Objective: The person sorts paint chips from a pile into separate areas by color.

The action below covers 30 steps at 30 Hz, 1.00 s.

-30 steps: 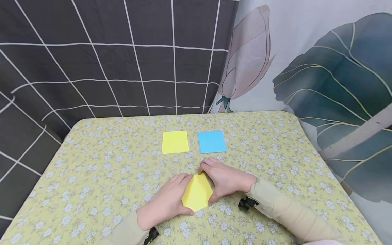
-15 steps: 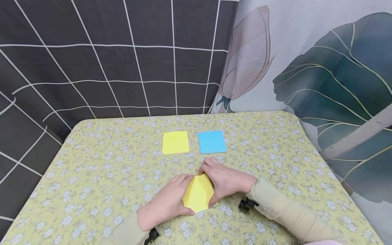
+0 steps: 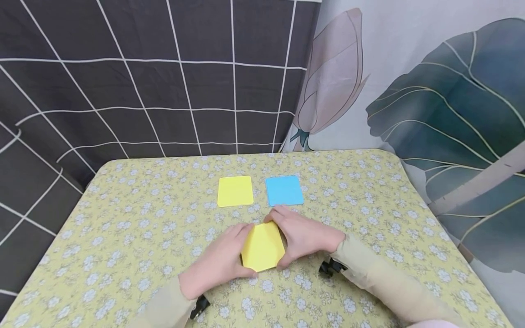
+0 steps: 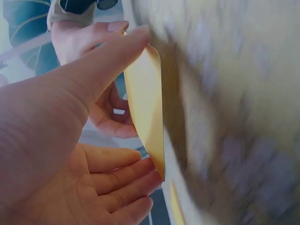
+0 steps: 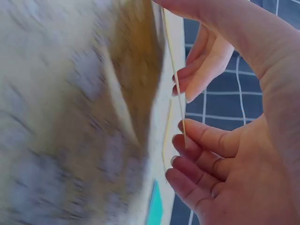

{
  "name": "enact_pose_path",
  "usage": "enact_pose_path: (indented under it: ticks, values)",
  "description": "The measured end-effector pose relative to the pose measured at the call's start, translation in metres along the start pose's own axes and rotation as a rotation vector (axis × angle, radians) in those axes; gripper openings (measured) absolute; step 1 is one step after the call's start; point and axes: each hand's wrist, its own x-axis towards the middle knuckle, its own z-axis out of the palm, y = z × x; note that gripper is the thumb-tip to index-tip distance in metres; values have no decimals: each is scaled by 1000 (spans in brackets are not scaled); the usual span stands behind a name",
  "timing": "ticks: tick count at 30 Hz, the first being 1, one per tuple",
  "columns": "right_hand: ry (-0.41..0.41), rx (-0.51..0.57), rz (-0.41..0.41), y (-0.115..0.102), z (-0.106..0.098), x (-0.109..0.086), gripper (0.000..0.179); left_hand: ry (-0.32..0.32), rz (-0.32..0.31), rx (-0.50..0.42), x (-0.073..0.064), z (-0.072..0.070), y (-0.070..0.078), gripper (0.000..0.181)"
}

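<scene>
A piece of yellow paper [image 3: 262, 248] with folded-looking slanted sides is between my two hands in the head view. My left hand [image 3: 219, 262] grips its left side, thumb at the near edge and fingers at the far one. On the opposite side my right hand [image 3: 305, 234] pinches it the same way. In the left wrist view the paper [image 4: 145, 98] stands off the cloth, with a shadow beneath. Only a thin edge of the paper [image 5: 176, 77] shows in the right wrist view. Its underside is hidden in the head view.
Beyond the hands lie a yellow square [image 3: 235, 191] and, right of it, a blue square [image 3: 284, 190], both flat. A flowered yellow cloth [image 3: 135, 237] covers the table. A dark gridded curtain [image 3: 143, 86] and a leaf-patterned curtain [image 3: 451, 114] hang behind.
Both hands have moved slightly away from me with the yellow paper, which now appears raised and a little turned. The yellow and blue squares have stayed put.
</scene>
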Motion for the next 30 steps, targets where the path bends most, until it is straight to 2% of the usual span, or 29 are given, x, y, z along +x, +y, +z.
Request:
enact_pose_path:
  ticks: [6,13,18,24,30]
  values:
    - [102,20,32,11,-17,29,96,53,-30,10,24,-25,-24,106]
    - [203,16,37,28,-31,74,103,40,-57,11,55,-64,-59,106]
    - [230,-1,73,37,-34,102,103,27,-90,-2,72,-83,-80,103]
    - [203,-11,144,44,-30,123,101,-19,-127,12,86,-92,-97,103]
    - [118,-35,210,50,-16,131,100,-79,-146,-46,90,-82,-109,99]
